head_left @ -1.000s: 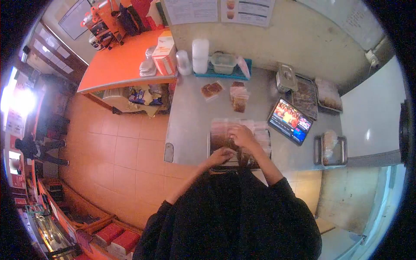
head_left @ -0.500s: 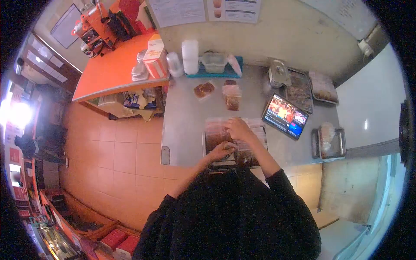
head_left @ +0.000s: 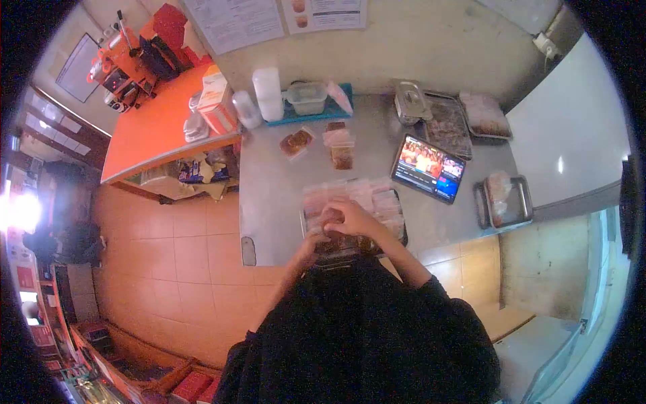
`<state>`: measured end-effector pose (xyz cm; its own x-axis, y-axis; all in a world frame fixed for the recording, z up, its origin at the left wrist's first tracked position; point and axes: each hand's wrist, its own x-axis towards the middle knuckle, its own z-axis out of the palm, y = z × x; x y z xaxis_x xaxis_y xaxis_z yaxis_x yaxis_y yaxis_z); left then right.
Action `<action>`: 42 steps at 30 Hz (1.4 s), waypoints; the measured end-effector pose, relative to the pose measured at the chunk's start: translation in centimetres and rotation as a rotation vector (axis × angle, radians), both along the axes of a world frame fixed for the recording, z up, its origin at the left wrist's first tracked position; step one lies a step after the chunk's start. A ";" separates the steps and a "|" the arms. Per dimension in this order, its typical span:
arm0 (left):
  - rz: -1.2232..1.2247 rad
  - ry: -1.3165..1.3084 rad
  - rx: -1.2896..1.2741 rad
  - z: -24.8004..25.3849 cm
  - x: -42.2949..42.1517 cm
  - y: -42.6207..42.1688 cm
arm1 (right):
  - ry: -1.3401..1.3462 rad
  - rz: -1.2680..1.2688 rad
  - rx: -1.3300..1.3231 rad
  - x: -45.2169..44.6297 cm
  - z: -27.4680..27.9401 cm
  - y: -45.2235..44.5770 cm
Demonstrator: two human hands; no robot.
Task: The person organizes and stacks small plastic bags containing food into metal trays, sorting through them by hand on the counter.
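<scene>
A metal tray (head_left: 406, 236) at the table's front edge holds several clear plastic bags (head_left: 367, 195) of reddish-brown food, packed in rows. Over its left part my right hand (head_left: 353, 219) bends down, with thumb and fingers curled round a small plastic bag of brown food (head_left: 331, 218). Just below and to the left, my left hand (head_left: 309, 246) is closed at the same bag's lower edge, its fingertips partly hidden. Beyond the tray lie a bag of brown food (head_left: 342, 156) and another flat bag (head_left: 297, 142).
A lit tablet (head_left: 428, 168) lies right of the tray. Farther right is a small metal tray (head_left: 523, 202) with a bag. At the back stand a lidded steel container (head_left: 410, 101), a food tray (head_left: 446, 128), a plastic tub (head_left: 306, 99) and white stacked containers (head_left: 267, 94).
Both hands have shifted left over the tray and now sit closer together. My right hand has come down beside the left. The whole view has also turned slightly.
</scene>
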<state>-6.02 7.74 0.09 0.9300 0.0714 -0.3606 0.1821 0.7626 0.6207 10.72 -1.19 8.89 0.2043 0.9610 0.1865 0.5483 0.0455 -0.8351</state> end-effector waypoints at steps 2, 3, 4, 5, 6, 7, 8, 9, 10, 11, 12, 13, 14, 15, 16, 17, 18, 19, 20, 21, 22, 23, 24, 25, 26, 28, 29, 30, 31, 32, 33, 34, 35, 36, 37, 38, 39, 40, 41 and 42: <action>-0.009 0.012 0.022 2.3 -0.1 -0.3 | -0.021 -0.002 -0.056 -0.5 -0.3 0.3; 0.081 0.062 0.091 3.1 0.0 -0.5 | 0.016 -0.037 -0.041 -0.7 -0.4 0.5; 0.174 0.112 0.160 3.5 0.1 -0.6 | 0.054 -0.070 -0.025 -0.8 -0.5 0.7; 0.177 0.113 0.163 4.0 0.2 -0.7 | 0.056 -0.066 -0.023 -0.9 -0.6 0.9; 0.231 0.103 0.176 4.4 0.3 -0.7 | 0.052 -0.129 0.031 -1.1 -0.8 1.2; 0.285 0.092 0.189 4.6 0.4 -0.7 | 0.048 -0.191 0.085 -1.2 -0.7 1.4; 0.291 0.095 0.189 4.8 0.4 -0.7 | 0.050 -0.185 0.085 -1.2 -0.6 1.5; 0.305 0.065 0.202 5.0 0.4 -0.6 | 0.029 -0.221 0.143 -1.2 -0.5 1.5; 0.321 0.037 0.215 5.3 0.3 -0.6 | 0.009 -0.254 0.202 -1.3 -0.2 1.7; 0.331 0.041 0.216 5.6 -0.1 -0.6 | 0.013 -0.244 0.203 -1.1 0.0 1.8; 0.390 0.054 0.218 5.9 -0.4 -0.5 | 0.047 -0.229 0.154 -0.8 0.2 1.8; 0.447 0.066 0.220 6.2 -0.7 -0.5 | 0.080 -0.215 0.104 -0.5 0.5 1.8; 0.453 0.068 0.221 5.9 -1.2 -0.3 | 0.082 -0.208 0.105 -0.3 0.7 1.7; 0.510 0.122 0.259 5.3 -2.0 0.1 | 0.078 -0.162 0.050 -0.1 1.0 1.6; 0.565 0.176 0.297 4.6 -2.8 0.5 | 0.072 -0.117 -0.004 0.0 1.2 1.5; 0.569 0.177 0.298 3.7 -3.6 0.9 | 0.073 -0.113 -0.004 0.0 1.6 1.4; 0.555 0.155 0.281 2.9 -4.5 1.4 | 0.067 -0.033 -0.040 -0.2 2.0 1.1; 0.542 0.133 0.263 2.8 -5.2 1.6 | 0.062 0.048 -0.077 -0.4 2.1 0.9; 0.549 0.135 0.262 2.6 -5.9 1.8 | 0.063 0.054 -0.079 -0.5 1.6 0.7; 0.493 0.176 0.301 2.4 -6.5 1.8 | 0.014 0.100 -0.146 -0.6 0.6 0.6; 0.436 0.215 0.339 2.6 -6.8 1.9 | -0.036 0.145 -0.211 -0.7 -0.2 0.5; 0.443 0.218 0.339 3.9 -6.9 1.7 | -0.036 0.152 -0.211 -0.8 -0.6 0.4; 0.249 0.246 0.407 5.3 -7.0 1.7 | -0.012 0.228 -0.259 -0.8 -1.0 0.3; 0.052 0.273 0.472 6.2 -7.0 1.7 | 0.011 0.303 -0.308 -0.9 -1.4 0.3; 0.056 0.274 0.472 6.0 -6.8 1.5 | 0.011 0.307 -0.307 -1.2 -2.0 0.4; -0.234 0.136 0.639 4.7 -5.5 0.6 | -0.116 0.126 -0.353 -1.7 -3.3 0.9; -0.228 0.136 0.641 3.9 -4.8 0.2 | -0.120 0.130 -0.350 -1.6 -4.2 1.3; -0.236 0.046 0.744 3.1 -4.0 -0.3 | -0.174 0.034 -0.247 -1.6 -5.1 1.8; -0.245 -0.044 0.846 2.4 -3.2 -0.7 | -0.226 -0.064 -0.145 -1.6 -5.6 2.1; -0.243 -0.045 0.849 2.1 -2.3 -1.0 | -0.228 -0.063 -0.142 -1.5 -5.7 2.5; -0.250 0.024 0.883 1.8 -1.4 -1.1 | -0.258 -0.079 -0.119 -1.2 -5.7 2.9; -0.258 0.092 0.918 1.5 -0.7 -1.3 | -0.289 -0.096 -0.096 -1.0 -5.7 3.1; -0.260 0.090 0.921 0.0 -0.2 -1.5 | -0.290 -0.099 -0.094 -1.1 -5.2 3.2; -0.211 0.169 0.851 -1.3 0.1 -1.6 | -0.378 -0.126 -0.028 -1.2 -4.8 3.2; -0.161 0.245 0.782 -0.8 0.6 -1.6 | -0.468 -0.153 0.040 -1.2 -4.5 3.3; -0.161 0.242 0.785 -0.3 0.7 -1.4 | -0.471 -0.156 0.043 -1.1 -4.4 3.4; -0.191 0.288 0.809 0.3 0.6 -1.3 | -0.477 -0.149 0.035 -1.1 -4.4 3.4; -0.222 0.336 0.833 0.9 0.6 -1.2 | -0.482 -0.143 0.027 -1.0 -4.7 3.4; -0.224 0.336 0.834 0.6 0.6 -1.2 | -0.482 -0.145 0.028 -0.9 -4.9 3.5; -0.210 0.295 0.868 0.2 0.5 -1.2 | -0.414 -0.115 0.050 -0.9 -5.2 3.6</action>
